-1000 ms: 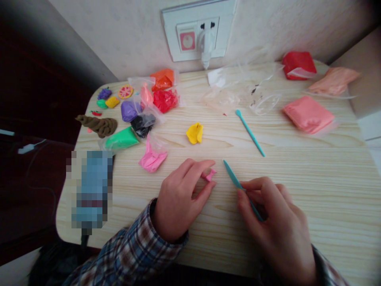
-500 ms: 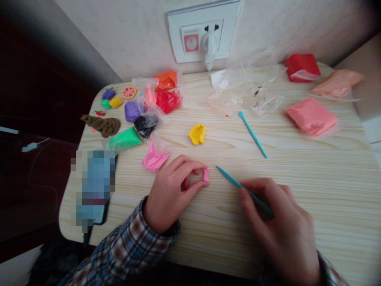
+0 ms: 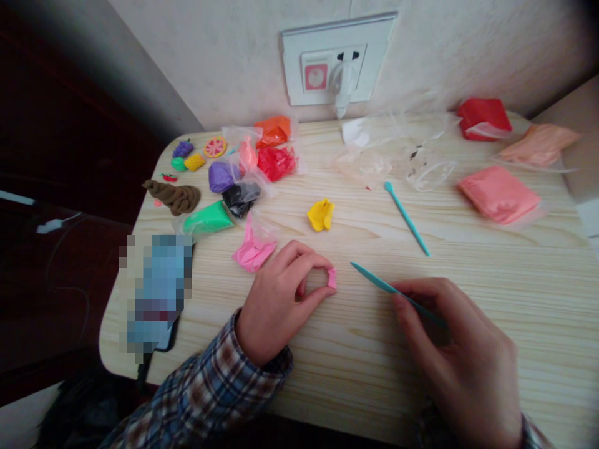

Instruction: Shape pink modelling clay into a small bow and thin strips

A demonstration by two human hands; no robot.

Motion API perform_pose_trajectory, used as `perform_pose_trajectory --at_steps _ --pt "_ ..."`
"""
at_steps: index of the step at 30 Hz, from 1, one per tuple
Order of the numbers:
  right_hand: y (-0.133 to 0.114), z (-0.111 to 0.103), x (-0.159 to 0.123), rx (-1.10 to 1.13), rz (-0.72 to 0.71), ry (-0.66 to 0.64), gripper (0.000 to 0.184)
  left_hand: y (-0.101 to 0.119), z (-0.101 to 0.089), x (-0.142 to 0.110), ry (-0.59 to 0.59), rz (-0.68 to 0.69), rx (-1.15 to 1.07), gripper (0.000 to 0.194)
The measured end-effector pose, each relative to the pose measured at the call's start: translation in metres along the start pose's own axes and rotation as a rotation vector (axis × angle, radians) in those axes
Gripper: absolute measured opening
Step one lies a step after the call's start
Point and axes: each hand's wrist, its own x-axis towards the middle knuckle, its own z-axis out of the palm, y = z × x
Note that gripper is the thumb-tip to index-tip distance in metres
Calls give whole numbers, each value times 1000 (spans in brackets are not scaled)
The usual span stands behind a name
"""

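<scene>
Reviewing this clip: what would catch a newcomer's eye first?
Probably the yellow clay piece, alone mid-table beyond both hands. Next, the turquoise knife in the right hand, pointing toward the small pink piece pinched in the left hand. The coiled brown clay stands out at far left.

On the counter (image 3: 346, 374), the phone (image 3: 159, 293) lies left, before the clay coil (image 3: 178, 198); miniatures (image 3: 194, 162) sit behind that. Rightward come clustered bags (image 3: 224, 176), the loose lump (image 3: 321, 215), then the stick (image 3: 407, 219), wrappers (image 3: 365, 163) behind, packets (image 3: 500, 193) right rear. Nearer the front, the small piece (image 3: 332, 279) in the left hand (image 3: 278, 299) is left of the knife (image 3: 374, 277) in the right hand (image 3: 463, 349).
</scene>
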Motion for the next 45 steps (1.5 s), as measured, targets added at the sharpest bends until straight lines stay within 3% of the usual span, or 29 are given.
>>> perform_pose_trajectory --at_steps 10,19,30,45 --pt "2 1 -1 13 -5 -12 11 0 -1 0 -16 6 10 25" --pt "-1 1 2 24 -97 -50 12 0 0 0 -10 -4 -12 23" --pt "1 0 2 53 -14 -44 14 0 0 -1 10 9 -2 17" --pt "2 -1 2 54 -9 -44 13 -1 2 -1 25 19 -3 16"
